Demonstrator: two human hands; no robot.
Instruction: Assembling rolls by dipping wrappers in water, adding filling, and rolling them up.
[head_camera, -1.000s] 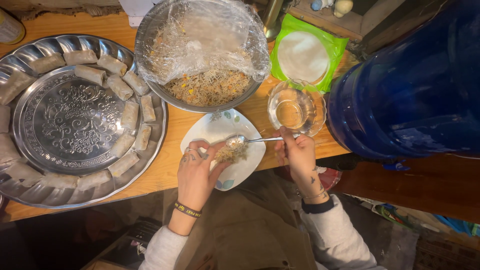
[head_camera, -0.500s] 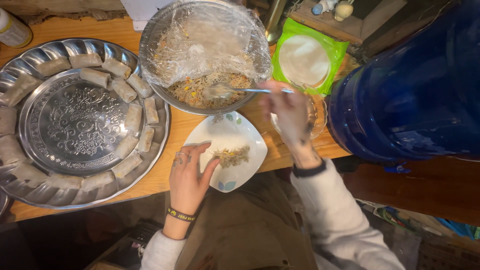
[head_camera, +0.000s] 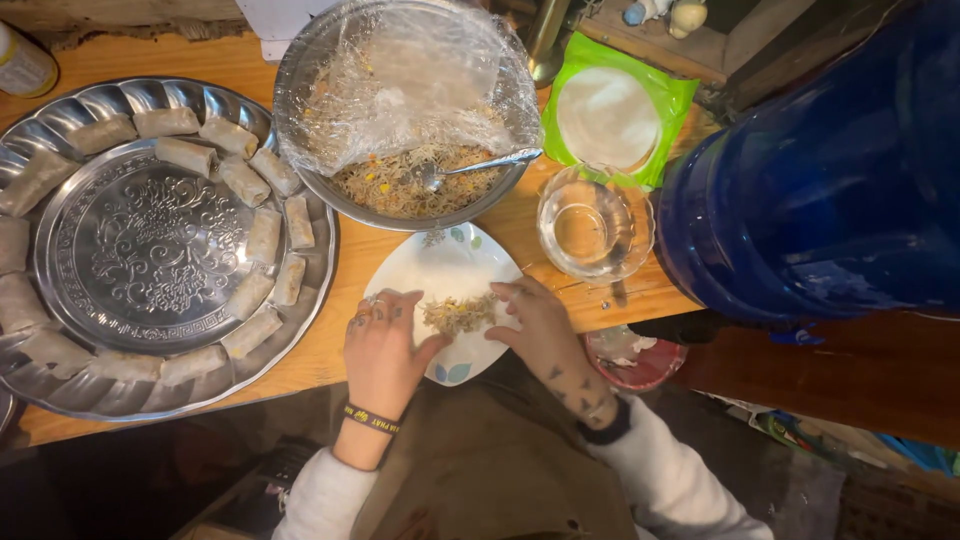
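A white plate (head_camera: 420, 272) lies at the table's front edge with a small heap of noodle filling (head_camera: 457, 314) on a thin wrapper. My left hand (head_camera: 383, 347) rests on the plate's left side, fingers spread, thumb next to the filling. My right hand (head_camera: 538, 325) touches the plate's right side with its fingertips at the filling. Neither hand grips anything. A spoon (head_camera: 478, 166) lies in the steel bowl (head_camera: 300, 95) of noodle filling, which is half covered with cling film.
A big round metal tray (head_camera: 150, 255) at left holds several rolled spring rolls around its rim. A glass bowl of water (head_camera: 592, 227), a green pack of round wrappers (head_camera: 610, 115) and a large blue water bottle (head_camera: 830, 190) stand at right.
My right hand has left the spoon in the steel bowl and come back down to the plate. Both hands now sit on either side of the filling.
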